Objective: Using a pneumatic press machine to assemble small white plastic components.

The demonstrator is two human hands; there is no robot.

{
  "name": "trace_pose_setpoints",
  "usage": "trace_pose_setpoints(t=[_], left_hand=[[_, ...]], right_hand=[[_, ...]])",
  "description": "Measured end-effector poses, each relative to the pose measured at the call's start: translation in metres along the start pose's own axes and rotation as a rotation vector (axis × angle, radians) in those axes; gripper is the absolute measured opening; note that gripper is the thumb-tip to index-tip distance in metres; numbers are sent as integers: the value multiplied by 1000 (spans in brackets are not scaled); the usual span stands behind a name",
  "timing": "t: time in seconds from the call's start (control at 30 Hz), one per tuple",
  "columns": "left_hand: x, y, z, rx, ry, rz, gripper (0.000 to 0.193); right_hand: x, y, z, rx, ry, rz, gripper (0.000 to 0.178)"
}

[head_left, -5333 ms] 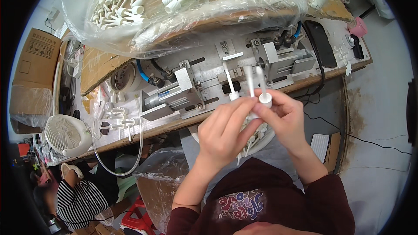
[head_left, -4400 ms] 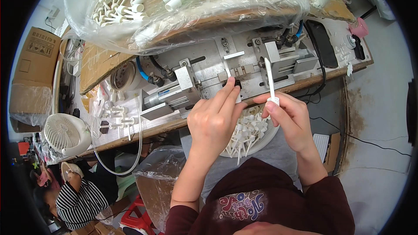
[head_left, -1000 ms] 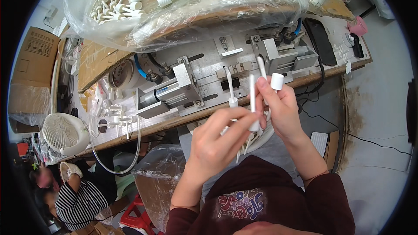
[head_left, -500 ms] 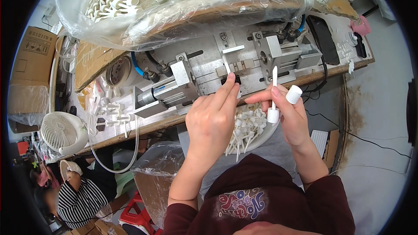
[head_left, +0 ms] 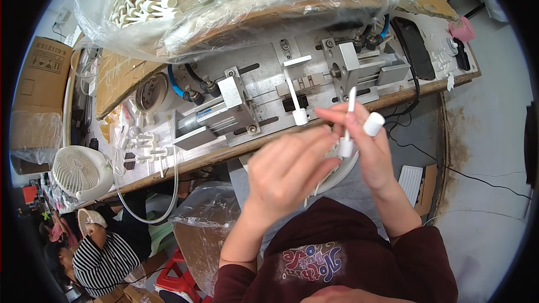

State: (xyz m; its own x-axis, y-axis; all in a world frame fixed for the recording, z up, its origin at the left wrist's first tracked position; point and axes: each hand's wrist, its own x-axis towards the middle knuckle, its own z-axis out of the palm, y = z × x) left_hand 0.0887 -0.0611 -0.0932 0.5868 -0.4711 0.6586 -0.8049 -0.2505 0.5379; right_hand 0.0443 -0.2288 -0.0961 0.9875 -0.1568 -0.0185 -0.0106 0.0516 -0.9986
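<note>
head camera looks down, close over workbench [head_left: 236, 151].

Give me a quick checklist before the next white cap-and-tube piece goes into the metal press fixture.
1. White cap-and-tube piece held in the right hand: ok.
2. Loose white round cap secure at the right fingertips: ok.
3. Left hand clear of the metal press fixture: ok.
4. Fixture slot free: not ok, a white tube piece stands there.
5. Grip of the left hand: cannot tell, blurred.

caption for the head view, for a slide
Right hand holds white capped tubes before a metal press jig; left hand blurred beside it.
</note>
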Motion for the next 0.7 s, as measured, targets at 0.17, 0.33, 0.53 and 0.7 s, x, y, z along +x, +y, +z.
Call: trace_pose_setpoints(t=[0.17,0.33,0.53,0.7], left_hand=[[-1,15,-3,-65,26,-130,39],[-8,4,1,87,76,-265,37],[-1,-13,14,457,-17,-153,28],[2,-22,12,443,-18,-144,28]], right_hand=[[-1,-2,13,154,-91,170,38],[1,1,0,-198,12,-112,37],[-3,-11,-6,-126,-17,-7,21],[-4,-16,-20,-105,-56,22,23]])
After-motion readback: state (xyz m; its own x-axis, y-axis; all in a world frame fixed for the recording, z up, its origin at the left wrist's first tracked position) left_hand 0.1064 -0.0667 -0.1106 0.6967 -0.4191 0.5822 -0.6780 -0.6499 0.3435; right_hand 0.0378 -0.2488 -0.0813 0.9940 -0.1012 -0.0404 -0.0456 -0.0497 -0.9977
